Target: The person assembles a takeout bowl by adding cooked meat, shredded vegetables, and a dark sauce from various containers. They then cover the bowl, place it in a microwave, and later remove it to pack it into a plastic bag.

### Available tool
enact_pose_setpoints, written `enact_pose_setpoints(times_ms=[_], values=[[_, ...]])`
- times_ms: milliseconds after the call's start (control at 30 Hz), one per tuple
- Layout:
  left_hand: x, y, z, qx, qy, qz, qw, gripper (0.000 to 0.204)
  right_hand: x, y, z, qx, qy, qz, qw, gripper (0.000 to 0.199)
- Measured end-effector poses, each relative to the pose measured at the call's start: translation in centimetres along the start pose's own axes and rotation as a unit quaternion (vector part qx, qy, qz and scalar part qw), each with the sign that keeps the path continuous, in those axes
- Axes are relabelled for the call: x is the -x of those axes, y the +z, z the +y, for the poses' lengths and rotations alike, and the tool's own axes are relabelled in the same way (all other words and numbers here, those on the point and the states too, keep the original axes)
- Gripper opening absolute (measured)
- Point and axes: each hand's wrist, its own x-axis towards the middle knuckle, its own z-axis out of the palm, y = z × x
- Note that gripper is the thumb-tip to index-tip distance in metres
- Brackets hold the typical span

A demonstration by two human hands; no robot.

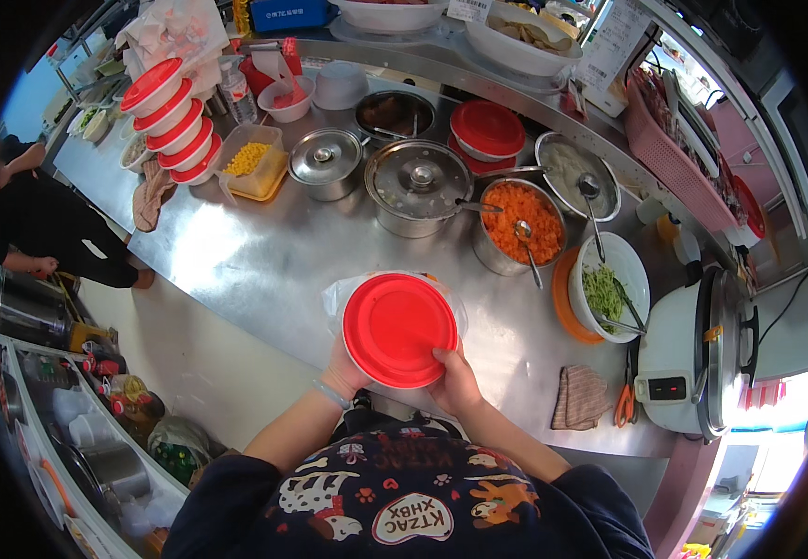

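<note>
Both my hands hold a round food container with a red lid [399, 328] over the near edge of the steel counter. My left hand [345, 367] is wrapped round its left side, with most of the fingers hidden beneath. On the right rim rests the thumb of my right hand [458, 380], its other fingers out of sight underneath. Clear plastic [337, 296] and the edge of a transparent dish show behind the container. Farther back are a lidded steel pot [413, 182], a pot of diced carrot [520, 219] with a spoon, and a bowl of shredded greens [604, 289] with tongs.
Several red-lidded bowls [169, 121] stand stacked at the back left, beside a tub of corn [248, 159]. A rice cooker [679, 373], orange-handled scissors [625, 405] and a folded cloth [581, 398] are on the right. Another person [45, 219] stands at the far left.
</note>
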Motion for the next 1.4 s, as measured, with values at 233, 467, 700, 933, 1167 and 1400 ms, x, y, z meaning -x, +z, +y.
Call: enact_pose_setpoints(times_ms=[233,467,700,933,1167,1400], values=[[0.3,-0.4,2.9,-0.326,0.014,0.218,0.92,0.038,-2.1,0.0,-0.8,-0.02,0.003,0.022,1.0,0.06],[1.4,-4.4,6.4,-0.923,0.175,0.249,0.237,0.029,-5.6,-1.4,0.6,0.062,-0.047,0.062,0.995,0.065],[0.9,-3.6,8.0,-0.558,0.131,0.316,0.756,0.025,-4.6,-3.0,-0.1,0.372,-0.099,0.124,0.914,0.063],[0.4,3.6,5.3,-0.442,0.105,0.149,0.878,0.031,-4.8,-4.6,-3.5,0.582,-0.09,0.227,0.775,0.064],[-0.6,6.8,4.8,-0.389,0.036,0.065,0.918,0.036,-3.9,-4.2,-5.5,0.595,-0.183,0.139,0.77,0.038],[0.6,9.0,6.9,-0.321,0.082,0.054,0.942,0.046,-3.0,-4.8,-5.6,0.449,-0.211,0.166,0.852,0.025]])
